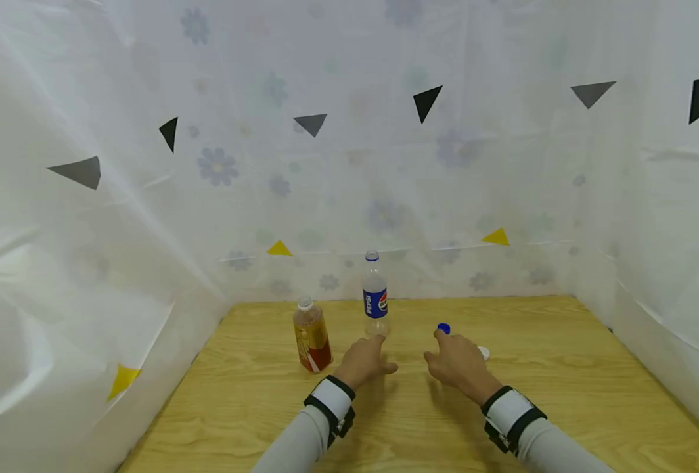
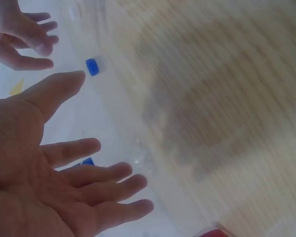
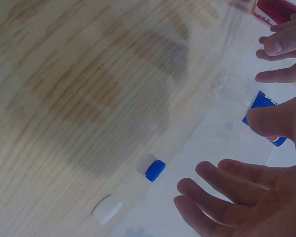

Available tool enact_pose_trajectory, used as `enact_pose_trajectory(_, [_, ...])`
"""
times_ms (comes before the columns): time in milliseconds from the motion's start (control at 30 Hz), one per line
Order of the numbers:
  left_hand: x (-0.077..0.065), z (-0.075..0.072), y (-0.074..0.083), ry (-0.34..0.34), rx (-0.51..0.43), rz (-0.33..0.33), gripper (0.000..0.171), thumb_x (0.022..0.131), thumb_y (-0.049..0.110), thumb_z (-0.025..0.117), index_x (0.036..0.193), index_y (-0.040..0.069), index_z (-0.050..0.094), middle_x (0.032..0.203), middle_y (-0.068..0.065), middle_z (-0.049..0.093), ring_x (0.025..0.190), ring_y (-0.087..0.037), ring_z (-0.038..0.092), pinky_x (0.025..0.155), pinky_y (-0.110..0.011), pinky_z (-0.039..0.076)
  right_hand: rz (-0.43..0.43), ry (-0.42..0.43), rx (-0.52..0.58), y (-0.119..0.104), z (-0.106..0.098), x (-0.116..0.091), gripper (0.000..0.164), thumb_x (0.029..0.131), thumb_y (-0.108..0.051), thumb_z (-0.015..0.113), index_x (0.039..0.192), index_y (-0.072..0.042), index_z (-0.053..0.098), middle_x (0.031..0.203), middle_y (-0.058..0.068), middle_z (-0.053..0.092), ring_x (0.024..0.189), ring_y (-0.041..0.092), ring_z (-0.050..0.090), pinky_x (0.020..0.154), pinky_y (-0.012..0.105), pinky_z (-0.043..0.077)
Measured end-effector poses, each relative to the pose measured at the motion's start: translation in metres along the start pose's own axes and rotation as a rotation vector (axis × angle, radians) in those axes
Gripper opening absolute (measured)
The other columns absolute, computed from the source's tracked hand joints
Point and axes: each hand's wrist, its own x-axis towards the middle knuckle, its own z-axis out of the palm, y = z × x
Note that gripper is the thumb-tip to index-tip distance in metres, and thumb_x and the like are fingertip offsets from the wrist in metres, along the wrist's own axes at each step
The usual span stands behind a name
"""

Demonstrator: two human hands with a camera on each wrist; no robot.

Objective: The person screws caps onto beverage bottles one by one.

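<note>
My left hand (image 1: 364, 363) hovers over the table in front of a clear Pepsi bottle (image 1: 376, 279), which stands upright without its cap. In the left wrist view its fingers are spread and hold nothing. To its left stands an uncapped bottle with a gold and red label (image 1: 312, 338). My right hand (image 1: 458, 366) is above the table just this side of a blue bottle cap (image 1: 443, 327). The right wrist view shows its fingers loosely bent, apart from the blue cap. Partly hidden behind that hand lies a white bottle cap (image 1: 484, 353), seen whole in the right wrist view (image 3: 107, 210).
A light wood-grain table (image 1: 562, 394) lies under everything. White plastic sheeting (image 1: 349, 190) with faded flowers and black, grey and yellow triangles encloses its back and sides. The two bottles stand on the left and middle of the table.
</note>
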Motion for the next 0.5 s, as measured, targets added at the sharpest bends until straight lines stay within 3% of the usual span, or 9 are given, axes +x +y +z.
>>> enact_pose_trajectory(100, [0.001, 0.000, -0.002, -0.020, -0.017, 0.000, 0.060, 0.086, 0.032, 0.082, 0.132, 0.000, 0.063, 0.118, -0.017, 0.072, 0.103, -0.031, 0.071, 0.088, -0.045, 0.058, -0.019, 0.014, -0.011, 0.002, 0.001, -0.001, 0.053, 0.096, -0.024, 0.066, 0.135, 0.009, 0.054, 0.078, 0.014, 0.067, 0.056, 0.019, 0.059, 0.046, 0.032, 0.045])
enact_pose_trajectory(200, [0.002, -0.001, -0.004, -0.039, 0.021, 0.028, 0.052, 0.086, 0.034, 0.081, 0.122, -0.002, 0.068, 0.109, -0.015, 0.074, 0.093, -0.026, 0.071, 0.080, -0.040, 0.060, -0.030, 0.023, -0.025, 0.003, 0.001, 0.000, 0.051, 0.095, -0.023, 0.065, 0.133, 0.010, 0.056, 0.098, 0.023, 0.071, 0.067, 0.024, 0.066, 0.055, 0.036, 0.053])
enact_pose_trajectory(300, [0.003, -0.005, -0.005, -0.054, 0.086, 0.072, 0.048, 0.088, 0.037, 0.080, 0.115, -0.001, 0.071, 0.104, -0.013, 0.075, 0.088, -0.023, 0.071, 0.075, -0.036, 0.060, -0.033, 0.021, -0.018, 0.004, 0.001, 0.000, 0.050, 0.096, -0.021, 0.064, 0.133, 0.011, 0.055, 0.105, 0.027, 0.070, 0.073, 0.030, 0.069, 0.060, 0.040, 0.056])
enact_pose_trajectory(433, [0.003, -0.022, -0.003, -0.045, 0.151, 0.140, 0.048, 0.091, 0.041, 0.076, 0.116, 0.001, 0.072, 0.107, -0.012, 0.075, 0.092, -0.023, 0.072, 0.077, -0.035, 0.060, -0.032, 0.019, -0.002, 0.003, 0.001, 0.000, 0.052, 0.096, -0.022, 0.065, 0.134, 0.012, 0.055, 0.109, 0.028, 0.069, 0.081, 0.035, 0.071, 0.065, 0.044, 0.059])
enact_pose_trajectory(500, [0.003, -0.035, -0.001, -0.012, 0.130, 0.160, 0.047, 0.093, 0.041, 0.074, 0.118, 0.002, 0.071, 0.111, -0.013, 0.075, 0.094, -0.024, 0.072, 0.078, -0.036, 0.060, -0.033, 0.019, 0.006, 0.003, 0.001, -0.001, 0.052, 0.097, -0.023, 0.065, 0.134, 0.011, 0.054, 0.111, 0.029, 0.069, 0.084, 0.036, 0.071, 0.068, 0.046, 0.059])
